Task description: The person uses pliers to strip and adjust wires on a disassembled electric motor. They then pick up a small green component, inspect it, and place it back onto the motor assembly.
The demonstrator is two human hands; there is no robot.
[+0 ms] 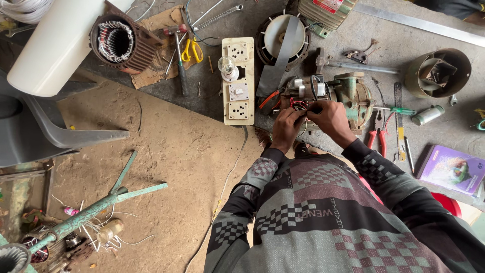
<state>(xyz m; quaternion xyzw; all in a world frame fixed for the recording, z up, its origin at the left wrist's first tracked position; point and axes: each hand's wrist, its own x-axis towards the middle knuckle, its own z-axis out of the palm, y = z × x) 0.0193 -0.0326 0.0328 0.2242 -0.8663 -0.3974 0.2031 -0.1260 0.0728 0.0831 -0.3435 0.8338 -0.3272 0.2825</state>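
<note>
Bending over the concrete floor (454, 126), the person pinches with the left hand (286, 127) and the right hand (331, 117) the red wires (298, 104) of the green motor (348, 96), lying close for reach, the socket board (238, 81) just beside, the scissors (192, 50) farther.

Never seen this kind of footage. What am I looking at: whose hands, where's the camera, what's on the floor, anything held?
One picture, from a camera worn on a person's head, looking down over their patterned sleeves. No robot: two bare hands. The left hand and right hand meet at a bundle of red and black wires on a green electric motor lying on the concrete floor. Exactly which wire each finger pinches is too small to tell. Around it: a cream socket board with a bulb, yellow scissors, a hammer, red pliers, a green screwdriver and a purple book.
</note>
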